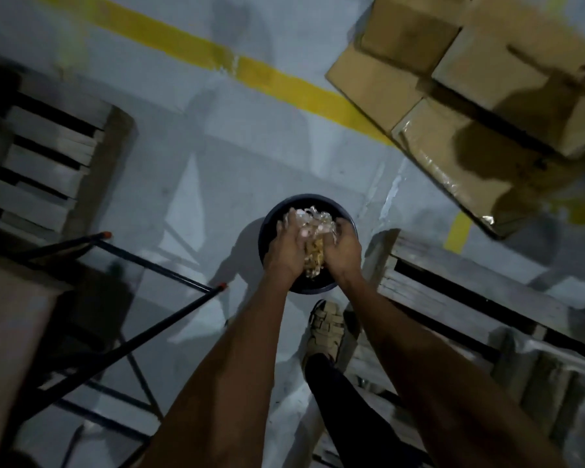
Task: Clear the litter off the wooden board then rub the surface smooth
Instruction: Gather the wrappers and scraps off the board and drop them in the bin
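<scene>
A wad of crumpled litter (313,228), clear plastic and yellowish scraps, is pressed between both my hands. My left hand (284,246) and my right hand (343,248) cup it from either side, directly above a round dark bin (271,228) standing on the grey floor. A corner of the wooden board (11,298) shows at the left edge, on a black metal frame (142,319).
Stacked cardboard boxes (470,79) lie at the top right. Wooden pallets sit at the left (48,170) and right (453,292). A yellow line (244,72) crosses the floor. My sandalled foot (325,329) stands just behind the bin.
</scene>
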`<state>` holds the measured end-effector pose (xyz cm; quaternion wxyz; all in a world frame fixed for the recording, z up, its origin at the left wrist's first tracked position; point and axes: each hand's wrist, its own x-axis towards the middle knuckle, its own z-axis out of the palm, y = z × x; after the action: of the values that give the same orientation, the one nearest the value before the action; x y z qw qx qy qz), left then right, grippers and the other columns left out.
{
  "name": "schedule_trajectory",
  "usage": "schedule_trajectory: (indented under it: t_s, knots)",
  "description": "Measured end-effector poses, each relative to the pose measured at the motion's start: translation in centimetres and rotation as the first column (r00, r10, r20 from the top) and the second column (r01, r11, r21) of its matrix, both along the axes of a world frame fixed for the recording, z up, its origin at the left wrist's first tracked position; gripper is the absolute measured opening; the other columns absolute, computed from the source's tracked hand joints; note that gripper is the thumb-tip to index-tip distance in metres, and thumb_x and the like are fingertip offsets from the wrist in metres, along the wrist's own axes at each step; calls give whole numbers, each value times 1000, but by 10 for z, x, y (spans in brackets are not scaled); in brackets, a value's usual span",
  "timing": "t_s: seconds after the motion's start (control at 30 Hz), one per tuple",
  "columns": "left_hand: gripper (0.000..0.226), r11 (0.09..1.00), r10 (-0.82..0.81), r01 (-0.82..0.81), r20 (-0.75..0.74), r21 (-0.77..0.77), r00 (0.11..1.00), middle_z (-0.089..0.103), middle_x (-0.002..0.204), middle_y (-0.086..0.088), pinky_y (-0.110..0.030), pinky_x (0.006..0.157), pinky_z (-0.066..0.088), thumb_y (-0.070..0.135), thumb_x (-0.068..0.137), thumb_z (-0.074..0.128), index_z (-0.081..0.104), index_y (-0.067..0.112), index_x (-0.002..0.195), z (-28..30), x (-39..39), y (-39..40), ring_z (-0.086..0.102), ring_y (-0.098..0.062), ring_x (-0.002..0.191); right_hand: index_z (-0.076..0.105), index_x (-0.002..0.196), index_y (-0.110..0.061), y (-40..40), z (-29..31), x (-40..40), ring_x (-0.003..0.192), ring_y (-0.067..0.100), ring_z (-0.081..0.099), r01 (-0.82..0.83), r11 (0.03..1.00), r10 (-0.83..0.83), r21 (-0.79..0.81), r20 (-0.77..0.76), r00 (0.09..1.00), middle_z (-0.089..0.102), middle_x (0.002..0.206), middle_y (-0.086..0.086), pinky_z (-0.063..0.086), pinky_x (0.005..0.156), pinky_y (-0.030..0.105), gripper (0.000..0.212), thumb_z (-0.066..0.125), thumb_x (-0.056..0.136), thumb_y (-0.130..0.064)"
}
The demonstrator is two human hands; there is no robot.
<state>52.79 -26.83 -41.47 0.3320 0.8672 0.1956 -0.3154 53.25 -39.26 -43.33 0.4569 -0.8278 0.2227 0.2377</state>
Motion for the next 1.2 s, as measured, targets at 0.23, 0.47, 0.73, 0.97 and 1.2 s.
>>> schedule_trajectory:
  t_s: [0.23, 0.47, 0.73, 0.97, 1.2]
  knots:
    - [47, 937, 270, -239, 92, -255, 959, 55, 148, -13, -31, 103, 43, 26, 110, 40, 39, 18, 157, 162, -69, 9, 54, -31, 132, 51, 145, -14, 10, 149, -59, 119, 28, 62, 48, 988, -40, 146, -57, 998, 64, 131, 11, 51, 105, 45, 41, 54, 104, -18]
    - [31, 888, 427, -343, 269, -308, 863, 71, 125, -9, -21, 88, 46, 20, 106, 52, 68, 9, 130, 318, -142, 44, 65, -22, 115, 64, 127, -21, 41, 315, -100, 119, 23, 63, -41, 976, 16, 214, 118, 993, 65, 129, 4, 50, 106, 49, 28, 56, 101, -20]
    - [24, 746, 666, -531, 420, -402, 616, 72, 120, 4, -33, 95, 56, 25, 104, 57, 71, 18, 122, 417, -233, 96, 66, -11, 109, 62, 121, -31, 104, 436, -150, 94, 17, 73, -280, 877, 217, 389, 199, 956, 73, 109, -2, 58, 89, 47, 20, 60, 103, -23]
    - [23, 493, 840, -704, 489, -511, 233, 73, 118, 2, -45, 101, 53, 23, 102, 59, 74, 15, 118, 457, -310, 169, 67, -16, 112, 63, 121, -26, 202, 510, -186, 92, 17, 73, -585, 717, 485, 379, 331, 809, 71, 111, 2, 55, 85, 41, 20, 60, 102, -19]
    - [22, 322, 868, -767, 496, -555, 6, 75, 115, 0, -48, 102, 53, 23, 100, 59, 74, 20, 115, 470, -411, 268, 69, -19, 109, 63, 115, -29, 323, 535, -257, 89, 18, 72, -712, 580, 622, 395, 350, 701, 72, 118, 8, 53, 76, 32, 18, 55, 104, -17]
